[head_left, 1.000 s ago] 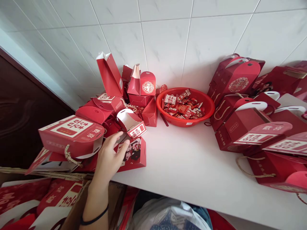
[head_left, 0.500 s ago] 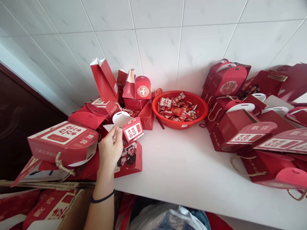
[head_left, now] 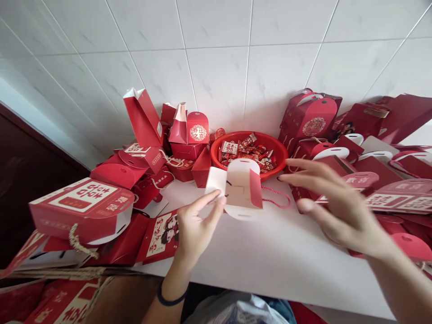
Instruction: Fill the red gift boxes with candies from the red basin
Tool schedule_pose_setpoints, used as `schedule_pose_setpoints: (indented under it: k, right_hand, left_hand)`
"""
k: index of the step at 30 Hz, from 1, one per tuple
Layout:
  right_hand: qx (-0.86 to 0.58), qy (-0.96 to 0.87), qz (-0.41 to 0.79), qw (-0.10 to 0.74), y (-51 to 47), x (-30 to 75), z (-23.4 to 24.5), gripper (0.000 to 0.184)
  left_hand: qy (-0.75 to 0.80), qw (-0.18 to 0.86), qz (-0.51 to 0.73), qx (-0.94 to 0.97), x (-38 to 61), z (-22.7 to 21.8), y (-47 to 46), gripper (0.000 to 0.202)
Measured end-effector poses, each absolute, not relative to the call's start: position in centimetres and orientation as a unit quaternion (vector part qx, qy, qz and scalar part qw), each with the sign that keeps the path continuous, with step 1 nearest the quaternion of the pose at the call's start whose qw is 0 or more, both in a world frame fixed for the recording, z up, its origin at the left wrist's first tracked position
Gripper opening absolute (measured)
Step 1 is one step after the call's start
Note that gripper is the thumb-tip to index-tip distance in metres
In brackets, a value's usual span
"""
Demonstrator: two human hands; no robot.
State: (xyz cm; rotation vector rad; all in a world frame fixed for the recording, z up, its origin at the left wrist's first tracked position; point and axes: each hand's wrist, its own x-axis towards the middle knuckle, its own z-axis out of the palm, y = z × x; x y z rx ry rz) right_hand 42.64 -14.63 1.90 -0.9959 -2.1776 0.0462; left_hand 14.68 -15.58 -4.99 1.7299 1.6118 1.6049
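Pinching a white flap between thumb and forefinger, the left hand (head_left: 194, 225) now holds the small gift box (head_left: 241, 186) in the air above the white counter (head_left: 270, 256), in front of the red basin (head_left: 213, 155) of wrapped sweets (head_left: 246, 150) — half a second ago this box sat in the pile of red boxes (head_left: 81, 209) at the left, the fingers only just closing on it. The box hangs open with its pale inside showing, and its red cord handle (head_left: 278, 198) droops to the right. The right hand (head_left: 332, 204), out of view before, has come in with fingers spread and nothing in them, close to the box but not touching it — so the box is out of the heap and between the two hands, one gripping and one free
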Motion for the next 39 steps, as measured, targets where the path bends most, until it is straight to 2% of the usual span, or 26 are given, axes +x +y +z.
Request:
schedule_pose_setpoints:
  k: [3,8,13,19,22,25,28,32,35,39]
  right_hand:
    - [-0.342,-0.884,0.042,0.315,-13.3,40.0,-0.4,0.037]
    - [-0.395,-0.884,0.076,0.238,-11.7,39.5,-4.3,0.035]
    - [-0.458,-0.836,0.159,0.257,-11.8,42.3,-5.7,0.055]
    - [-0.473,-0.824,0.260,0.169,-12.2,43.1,-7.1,0.070]
    - [-0.452,-0.828,0.287,0.170,-12.0,42.6,-7.1,0.069]
    - [-0.420,-0.838,0.292,0.190,-11.3,42.0,-6.3,0.057]
    - [-0.415,-0.831,0.258,0.267,-9.6,40.8,-4.6,0.038]
    - [-0.476,-0.774,0.186,0.374,-4.6,38.5,-2.4,0.026]
    - [-0.604,-0.703,0.189,0.324,0.5,37.1,-1.9,0.029]
    - [-0.652,-0.663,0.235,0.284,5.5,36.2,-3.4,0.030]
  left_hand:
    - [0.536,0.227,0.501,0.640,16.3,-5.8,-15.6,0.027]
    - [0.551,0.330,0.462,0.612,16.3,-7.0,-15.5,0.039]
    - [0.570,0.358,0.471,0.571,14.9,-8.6,-15.3,0.047]
    - [0.570,0.398,0.485,0.530,14.5,-9.8,-15.6,0.056]
    - [0.576,0.391,0.477,0.536,14.3,-9.9,-16.4,0.048]
    - [0.578,0.378,0.462,0.556,14.1,-10.1,-17.3,0.034]
    - [0.562,0.340,0.475,0.586,14.2,-10.3,-17.6,0.025]
    - [0.554,0.220,0.491,0.636,14.4,-9.8,-17.4,0.021]
    - [0.548,0.184,0.502,0.643,14.2,-8.9,-17.4,0.023]
    - [0.545,0.187,0.515,0.635,13.4,-7.7,-17.2,0.023]
